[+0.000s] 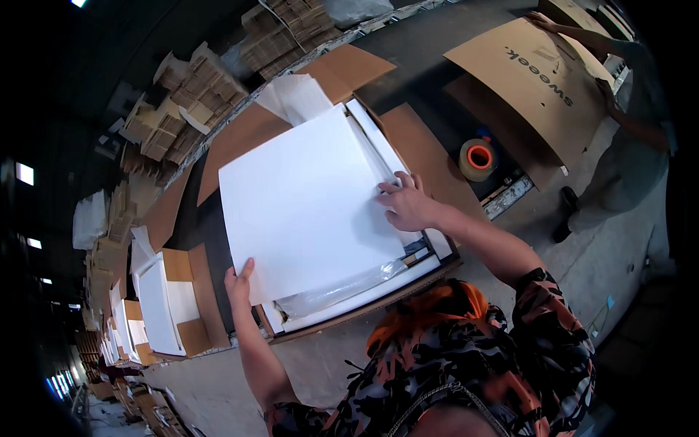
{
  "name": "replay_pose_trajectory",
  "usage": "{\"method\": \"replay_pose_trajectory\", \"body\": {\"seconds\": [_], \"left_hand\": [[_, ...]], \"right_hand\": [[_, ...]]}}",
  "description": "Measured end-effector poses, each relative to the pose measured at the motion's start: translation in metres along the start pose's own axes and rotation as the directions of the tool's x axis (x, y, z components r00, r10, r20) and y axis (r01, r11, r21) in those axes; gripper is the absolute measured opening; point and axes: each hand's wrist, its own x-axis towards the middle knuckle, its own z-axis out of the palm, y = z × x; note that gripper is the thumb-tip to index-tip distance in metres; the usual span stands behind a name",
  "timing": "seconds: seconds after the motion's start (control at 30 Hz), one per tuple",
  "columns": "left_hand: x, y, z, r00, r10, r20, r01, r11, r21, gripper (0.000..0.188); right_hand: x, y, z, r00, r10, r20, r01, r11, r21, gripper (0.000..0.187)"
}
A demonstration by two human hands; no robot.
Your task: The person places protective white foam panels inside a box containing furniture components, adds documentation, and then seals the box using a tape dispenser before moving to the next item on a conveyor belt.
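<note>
Left hand (239, 282): pinching the white board's left edge.
Right hand (409, 204): fingers spread on its right side.
White board (306, 204): atop the open box (364, 306).
Between box and tape roll (470, 170): brown flap (429, 160).
Writing: dark letters on another person's (619, 171) cardboard (510, 80).

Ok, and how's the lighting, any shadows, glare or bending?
Head view: the white board is brightly lit, with a soft shadow beside the right hand; head view: shiny highlights on the clear plastic; head view: fisheye bending along the far rail, with black corners.
</note>
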Motion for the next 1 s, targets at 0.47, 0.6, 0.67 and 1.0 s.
{"method": "replay_pose_trajectory", "body": {"seconds": [0.47,0.6,0.67,1.0], "left_hand": [[0.012,-0.207,-0.187,0.886,-0.288,-0.362,-0.016,0.763,-0.646,0.064],[0.033,-0.263,-0.196,0.803,-0.380,-0.460,0.082,0.834,-0.546,0.058],[0.043,-0.278,-0.189,0.794,-0.427,-0.432,0.116,0.805,-0.582,0.058],[0.021,-0.302,-0.213,0.826,-0.318,-0.465,0.124,0.908,-0.401,0.057]], "right_hand": [[-0.010,-0.108,0.029,0.761,-0.563,-0.323,0.573,0.816,-0.074,0.050],[0.022,-0.133,0.077,0.703,-0.702,-0.113,0.666,0.706,-0.241,0.050],[0.038,-0.127,0.103,0.748,-0.631,0.204,0.660,0.740,-0.131,0.055],[0.017,-0.121,0.111,0.783,-0.611,0.118,0.621,0.755,-0.211,0.057]]}}
